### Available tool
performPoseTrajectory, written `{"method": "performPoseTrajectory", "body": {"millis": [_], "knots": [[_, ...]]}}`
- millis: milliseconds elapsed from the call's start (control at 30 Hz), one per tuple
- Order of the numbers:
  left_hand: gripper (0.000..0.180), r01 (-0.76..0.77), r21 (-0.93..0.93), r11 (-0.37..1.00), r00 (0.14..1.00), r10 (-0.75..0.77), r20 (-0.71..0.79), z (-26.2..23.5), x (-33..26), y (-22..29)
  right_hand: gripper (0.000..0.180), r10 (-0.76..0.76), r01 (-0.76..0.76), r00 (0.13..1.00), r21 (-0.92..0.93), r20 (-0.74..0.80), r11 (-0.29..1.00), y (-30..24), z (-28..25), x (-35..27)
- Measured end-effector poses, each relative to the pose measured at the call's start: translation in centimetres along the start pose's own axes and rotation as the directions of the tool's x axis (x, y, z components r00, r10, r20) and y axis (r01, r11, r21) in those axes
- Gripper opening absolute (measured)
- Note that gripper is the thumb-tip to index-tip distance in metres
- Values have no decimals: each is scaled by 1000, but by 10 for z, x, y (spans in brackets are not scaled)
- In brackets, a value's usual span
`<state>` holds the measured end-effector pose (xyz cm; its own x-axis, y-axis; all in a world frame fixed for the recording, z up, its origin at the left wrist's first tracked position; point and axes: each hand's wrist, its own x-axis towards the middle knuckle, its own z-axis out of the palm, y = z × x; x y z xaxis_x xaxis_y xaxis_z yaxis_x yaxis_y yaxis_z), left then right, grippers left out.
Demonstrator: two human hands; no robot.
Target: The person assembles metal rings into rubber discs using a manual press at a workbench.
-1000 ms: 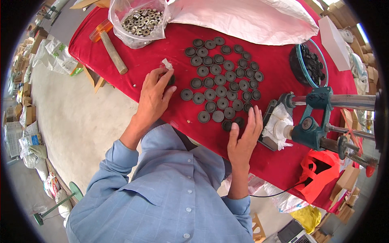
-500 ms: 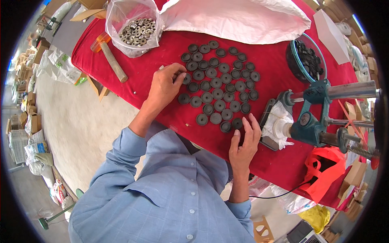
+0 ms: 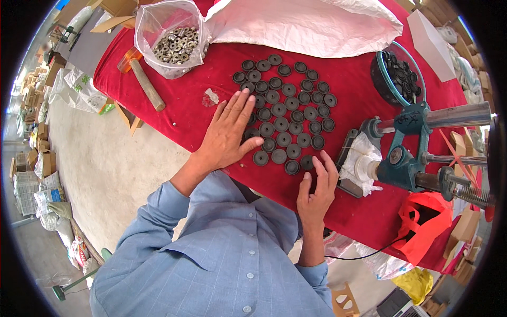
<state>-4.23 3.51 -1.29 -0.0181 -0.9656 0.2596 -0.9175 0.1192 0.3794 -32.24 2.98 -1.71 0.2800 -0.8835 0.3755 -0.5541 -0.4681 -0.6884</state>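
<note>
Several round black discs with raised rims and a central hole lie spread in one layer on the red cloth. My left hand lies flat with fingers stretched along the left side of the group, covering some discs in part. At the near right corner of the group is my right hand, its fingers apart and curved, the fingertips next to the nearest discs. Neither hand holds anything. A small scrap of clear film rests on the cloth beyond my left hand.
A clear bag of metal rings and a mallet are at the far left. A white sack lies at the back. On the right stand a tub of black parts, a green-framed press and a red bag.
My left hand has gone from a closed pinch at the group's left edge to lying flat, nearer me. Most discs have shifted slightly left. My right hand has barely moved.
</note>
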Motion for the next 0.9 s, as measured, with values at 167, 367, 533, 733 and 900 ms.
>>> {"method": "performPoseTrajectory", "body": {"millis": [167,367,533,733,900], "knots": [[99,-50,104,993,995,40,92,13,12,4,49,7,-7,1000,-5,-3,1000,0,0,-1],[94,-60,89,994,995,52,89,-2,22,-2,51,14,-14,1000,3,-19,1000,1,1,-2],[87,46,-17,999,997,-46,-60,-6,60,-44,51,21,-20,999,14,-34,1000,-1,0,-3],[89,-25,26,999,1000,24,16,23,76,-61,51,52,-52,998,11,-42,999,-1,0,-3],[90,-78,-22,997,997,77,-32,19,96,-61,50,59,-58,997,21,-42,998,-4,-1,0]]}}
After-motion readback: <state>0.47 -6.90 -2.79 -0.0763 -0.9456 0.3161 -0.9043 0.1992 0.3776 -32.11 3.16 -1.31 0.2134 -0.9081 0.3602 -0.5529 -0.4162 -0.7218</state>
